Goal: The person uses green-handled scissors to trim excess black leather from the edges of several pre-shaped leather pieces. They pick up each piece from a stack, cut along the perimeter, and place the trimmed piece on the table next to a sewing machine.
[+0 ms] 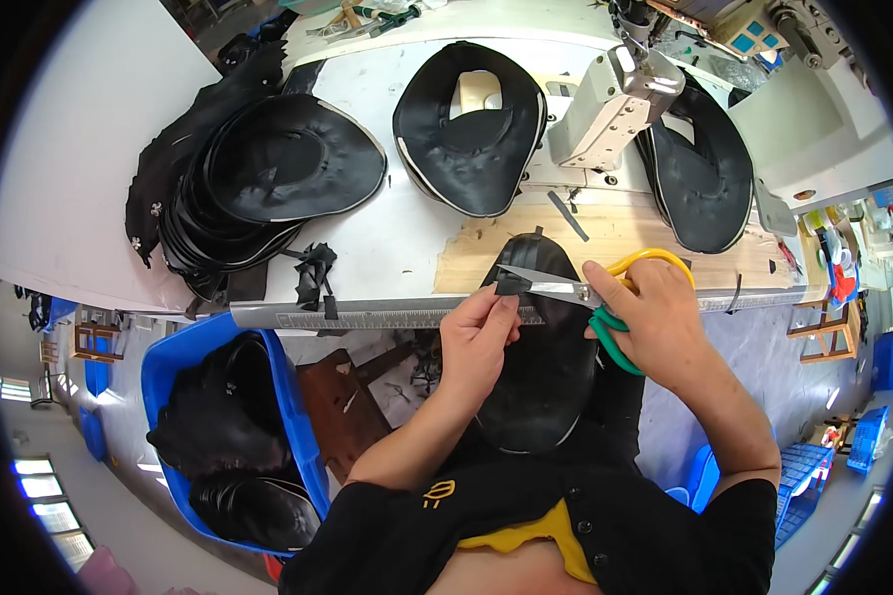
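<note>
My right hand (655, 322) grips a pair of scissors (564, 289), one handle loop yellow and the other green. Their metal blades are spread and point left, toward my left hand (481, 335). Between thumb and forefinger, that hand pinches a small piece of black material (510, 285), which sits at the blades. Whether it joins anything larger is hard to make out. Below both hands, a black leather shoe upper (536, 397) lies over my lap, its far end resting against the table edge.
On the table are a stack of black uppers (298, 159), another upper (496, 169) and one more (709, 188) beside a white sewing machine (605, 114). Black scraps (315, 273) lie near the front edge, which carries a metal ruler (367, 315). A blue bin (318, 446) holds black pieces at left.
</note>
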### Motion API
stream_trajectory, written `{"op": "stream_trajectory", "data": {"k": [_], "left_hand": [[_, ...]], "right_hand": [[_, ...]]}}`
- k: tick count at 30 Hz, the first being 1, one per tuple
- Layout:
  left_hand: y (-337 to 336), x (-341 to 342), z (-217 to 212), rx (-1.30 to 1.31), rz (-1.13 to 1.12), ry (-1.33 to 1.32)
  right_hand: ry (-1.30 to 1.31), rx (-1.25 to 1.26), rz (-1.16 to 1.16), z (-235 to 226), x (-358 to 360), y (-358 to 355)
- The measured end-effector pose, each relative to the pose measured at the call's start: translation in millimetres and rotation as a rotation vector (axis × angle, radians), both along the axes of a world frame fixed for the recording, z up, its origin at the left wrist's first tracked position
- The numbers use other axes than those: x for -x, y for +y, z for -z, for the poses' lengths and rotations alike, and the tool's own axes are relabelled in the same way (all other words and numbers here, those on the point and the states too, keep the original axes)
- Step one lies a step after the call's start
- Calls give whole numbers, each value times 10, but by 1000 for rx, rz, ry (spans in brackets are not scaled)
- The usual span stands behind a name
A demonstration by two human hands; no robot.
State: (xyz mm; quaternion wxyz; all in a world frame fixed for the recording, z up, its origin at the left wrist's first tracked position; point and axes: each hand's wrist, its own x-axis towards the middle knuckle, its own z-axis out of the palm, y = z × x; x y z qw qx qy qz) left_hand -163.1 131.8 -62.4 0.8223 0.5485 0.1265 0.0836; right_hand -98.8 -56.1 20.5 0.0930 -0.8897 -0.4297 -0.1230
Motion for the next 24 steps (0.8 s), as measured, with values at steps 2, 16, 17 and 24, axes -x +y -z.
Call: {"op": "stream_trajectory", "data": {"k": [2, 16, 17, 24], "left_hand": [[40, -14, 11, -45, 39, 15], [521, -331, -222, -391, -150, -313], [599, -309, -239, -320, -248, -293], [1756, 47, -76, -1526, -834, -256]], "right_hand": [[-4, 84, -6, -62, 2, -37], [30, 53, -11, 33, -3, -106], [30, 28, -11, 90, -15, -105], [55, -69, 31, 246, 49, -51]]}}
